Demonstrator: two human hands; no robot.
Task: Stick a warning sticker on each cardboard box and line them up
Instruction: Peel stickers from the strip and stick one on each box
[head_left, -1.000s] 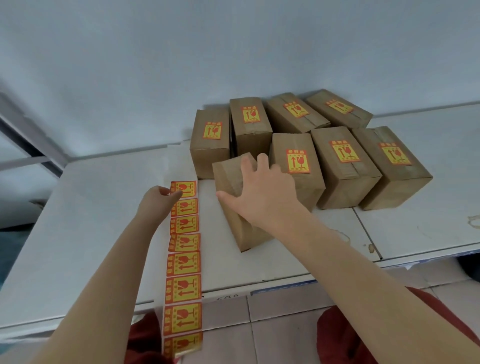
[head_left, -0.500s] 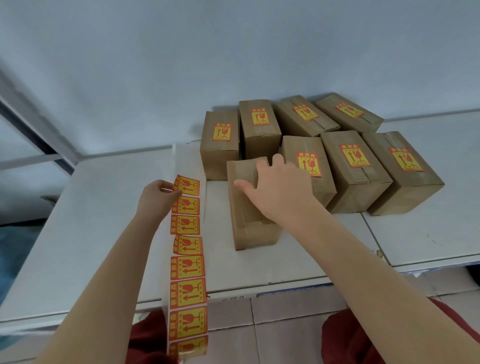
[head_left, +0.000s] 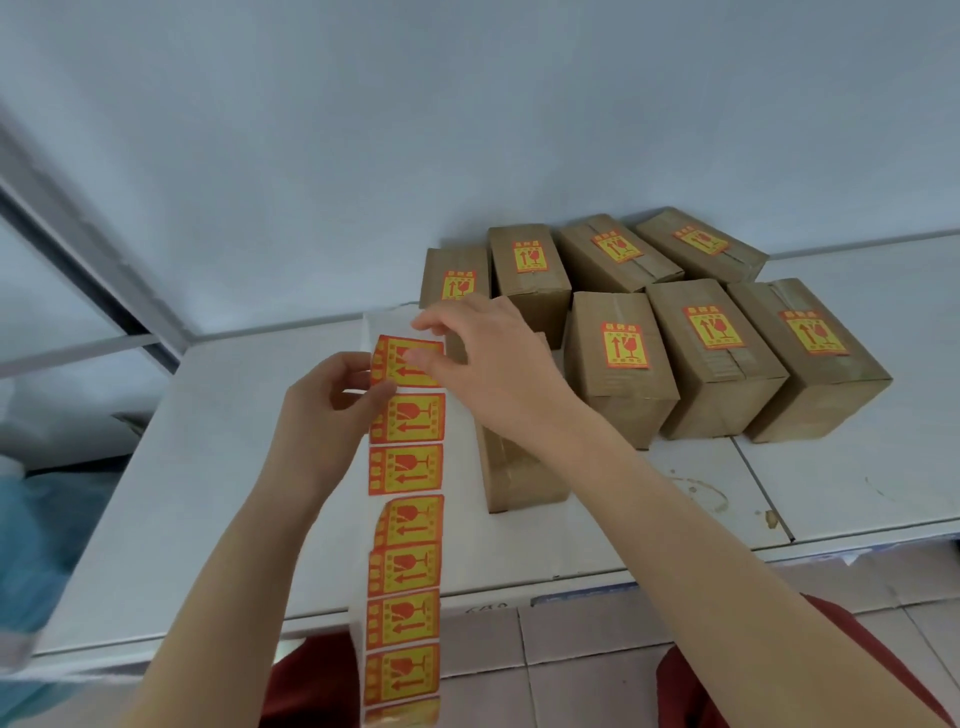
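Fingertips (head_left: 422, 358) of the right hand (head_left: 493, 364) pinch the top warning sticker (head_left: 397, 361) on the sticker strip (head_left: 405, 519). The left hand (head_left: 322, 410) curls round the strip's edge just beside them. Beyond and right of the fingers stand seven labelled cardboard boxes (head_left: 618, 358) in two rows. One unlabelled box (head_left: 519, 478) lies under the right wrist. It seems to be the last one needing a sticker and a place in line.
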